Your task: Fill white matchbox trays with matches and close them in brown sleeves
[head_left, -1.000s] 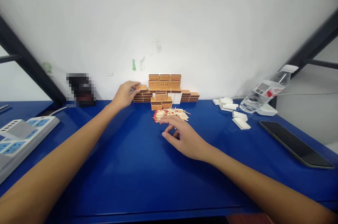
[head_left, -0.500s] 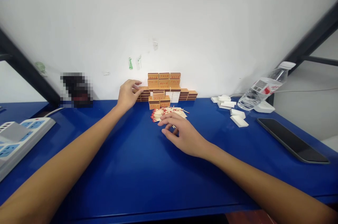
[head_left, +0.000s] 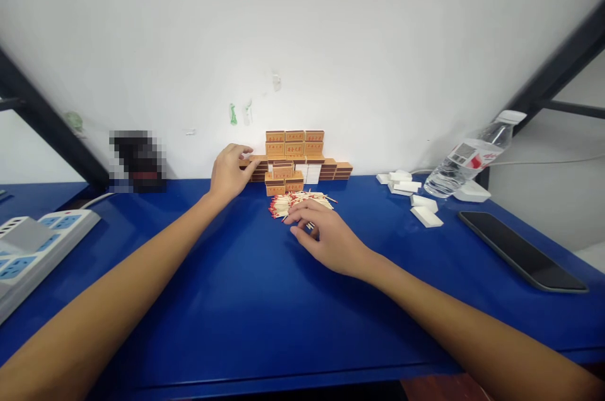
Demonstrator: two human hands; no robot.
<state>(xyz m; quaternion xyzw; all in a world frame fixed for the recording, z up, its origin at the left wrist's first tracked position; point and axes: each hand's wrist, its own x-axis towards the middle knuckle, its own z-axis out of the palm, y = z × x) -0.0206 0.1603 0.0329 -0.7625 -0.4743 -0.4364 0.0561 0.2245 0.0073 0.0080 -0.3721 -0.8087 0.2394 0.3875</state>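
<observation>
At the wall, several orange-and-brown matchboxes (head_left: 294, 149) are stacked in a stepped build with lower wings on both sides. My left hand (head_left: 230, 169) is at the left wing, thumb and fingers closed around a matchbox (head_left: 244, 162) that they partly hide. Two boxes stand at the front of the build (head_left: 284, 186), and white inner trays (head_left: 312, 174) show beside them. Before these lies a heap of red-tipped matches (head_left: 282, 204). Over the heap's near edge hovers my right hand (head_left: 326, 234), its curled fingers apart from the thumb and nothing visible between them.
To the right, several white matchbox trays (head_left: 405, 186) lie loose near a tilted water bottle (head_left: 467, 158) leaning over a white object (head_left: 472, 191). A phone (head_left: 520, 249) lies at the right side. On the left are a power strip (head_left: 59, 231) and a pixelated dark object (head_left: 139, 161).
My left hand has shifted very slightly at the left wing, its thumb a touch higher. My right hand stays almost still over the matches. The view has moved slightly.
</observation>
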